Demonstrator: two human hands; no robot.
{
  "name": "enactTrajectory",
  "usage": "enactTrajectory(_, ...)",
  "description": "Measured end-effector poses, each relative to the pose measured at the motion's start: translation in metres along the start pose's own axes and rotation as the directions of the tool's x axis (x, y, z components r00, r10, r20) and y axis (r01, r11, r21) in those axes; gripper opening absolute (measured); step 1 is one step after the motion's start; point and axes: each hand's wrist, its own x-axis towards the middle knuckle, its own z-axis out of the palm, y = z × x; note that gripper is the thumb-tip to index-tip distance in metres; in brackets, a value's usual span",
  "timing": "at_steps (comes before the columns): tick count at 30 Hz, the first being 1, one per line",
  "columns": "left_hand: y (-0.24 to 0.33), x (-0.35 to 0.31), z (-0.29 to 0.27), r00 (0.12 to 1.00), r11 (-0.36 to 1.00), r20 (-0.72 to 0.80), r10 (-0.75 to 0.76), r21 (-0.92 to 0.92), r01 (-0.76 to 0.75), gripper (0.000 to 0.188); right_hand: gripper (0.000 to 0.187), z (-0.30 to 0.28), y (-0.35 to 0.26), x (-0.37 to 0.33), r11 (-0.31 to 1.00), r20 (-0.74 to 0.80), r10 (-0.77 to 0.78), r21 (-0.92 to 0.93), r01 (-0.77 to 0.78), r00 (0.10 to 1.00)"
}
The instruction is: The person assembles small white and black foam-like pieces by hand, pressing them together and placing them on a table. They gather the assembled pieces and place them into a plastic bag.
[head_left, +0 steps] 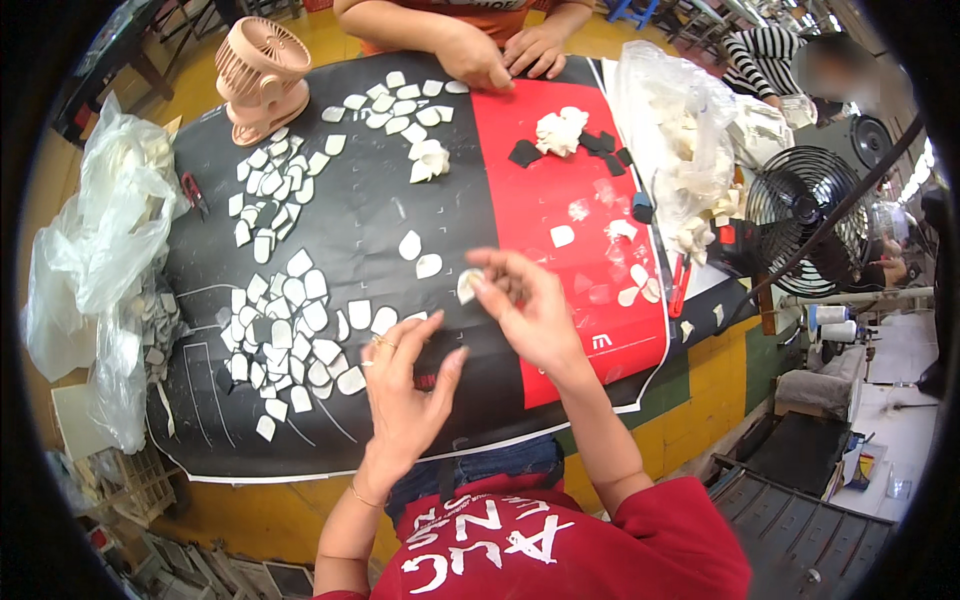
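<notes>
Decent bare lane from where I'm standing: the black part of the worktop [365, 225], between the upper-left pile of white pieces [272, 185] and two loose white pieces [410, 245]. Lower-left pile [295, 335] crowds in beside the left hand [405, 390] though. Far edge has a co-worker's hands [480, 60] plus a pink clip fan [262, 75]. Plastic bag [675, 120] blocks the far right.

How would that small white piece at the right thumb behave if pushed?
The white piece is probably light: it looks small and thin beside the right hand. It would likely slide rather than roll, since similar pieces lie flat on the black mat. It may be stiff; those look uncreased.
</notes>
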Motion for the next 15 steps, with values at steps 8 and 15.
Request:
enactTrajectory(8,0.012,-0.013,0.019,0.957,0.686,0.067,-0.282,-0.684,0.25,0.014,0.026,0.012,-0.006,-0.062,0.916,0.07,-0.024,0.4,-0.007,0.997)
enactTrajectory(15,0.016,-0.019,-0.005,0.996,0.961,0.081,-0.044,-0.269,0.065,0.027,0.039,-0.005,-0.02,-0.072,0.932,0.128,-0.263,-0.221,0.286,0.956)
